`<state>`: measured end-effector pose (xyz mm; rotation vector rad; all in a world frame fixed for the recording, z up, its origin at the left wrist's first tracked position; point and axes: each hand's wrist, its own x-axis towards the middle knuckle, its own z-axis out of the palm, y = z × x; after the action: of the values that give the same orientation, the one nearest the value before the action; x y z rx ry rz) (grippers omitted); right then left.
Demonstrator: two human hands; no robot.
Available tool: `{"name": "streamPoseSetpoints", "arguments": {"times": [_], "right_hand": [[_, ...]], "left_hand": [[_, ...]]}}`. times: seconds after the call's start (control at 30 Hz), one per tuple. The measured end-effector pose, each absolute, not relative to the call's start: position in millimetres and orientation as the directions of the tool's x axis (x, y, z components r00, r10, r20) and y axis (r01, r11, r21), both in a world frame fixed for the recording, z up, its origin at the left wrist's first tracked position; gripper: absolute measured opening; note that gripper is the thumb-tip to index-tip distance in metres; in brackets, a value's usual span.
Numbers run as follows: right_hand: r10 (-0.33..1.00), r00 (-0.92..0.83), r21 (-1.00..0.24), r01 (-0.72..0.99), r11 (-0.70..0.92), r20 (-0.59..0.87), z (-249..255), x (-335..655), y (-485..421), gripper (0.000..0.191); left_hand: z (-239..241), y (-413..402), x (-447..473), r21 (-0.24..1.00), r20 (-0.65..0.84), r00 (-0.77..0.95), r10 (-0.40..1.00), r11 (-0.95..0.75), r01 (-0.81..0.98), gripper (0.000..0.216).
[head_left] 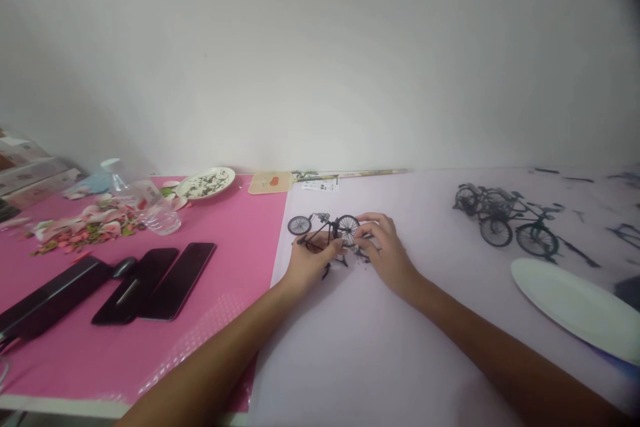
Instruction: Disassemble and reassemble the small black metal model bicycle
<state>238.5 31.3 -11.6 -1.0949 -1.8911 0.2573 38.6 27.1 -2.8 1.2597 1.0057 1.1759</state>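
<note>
A small black model bicycle [325, 228] stands on the pale sheet near the middle of the table. My left hand [313, 267] is closed on its frame from below and the near side. My right hand [384, 250] pinches at the rear wheel end of the same model, fingers pressed together. A few tiny dark parts lie on the sheet just under my hands; I cannot make out what they are.
Finished model bicycles [505, 217] stand at the right, with a white plate [575, 307] nearer me. On the pink mat [220, 320] lie two dark phones [160, 280], a black case [50, 297], a clear bottle [143, 203], pink flower scraps [85, 223] and a dish [206, 183].
</note>
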Motion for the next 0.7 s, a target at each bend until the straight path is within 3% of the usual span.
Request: {"name": "streamPoseSetpoints", "arguments": {"times": [0.7], "right_hand": [[0.778, -0.175, -0.636, 0.483, 0.602, 0.603, -10.2, 237.1, 30.5, 0.004]], "left_hand": [[-3.9, 26.0, 36.7, 0.989, 0.147, 0.250, 0.957, -0.142, -0.041, 0.029]]}}
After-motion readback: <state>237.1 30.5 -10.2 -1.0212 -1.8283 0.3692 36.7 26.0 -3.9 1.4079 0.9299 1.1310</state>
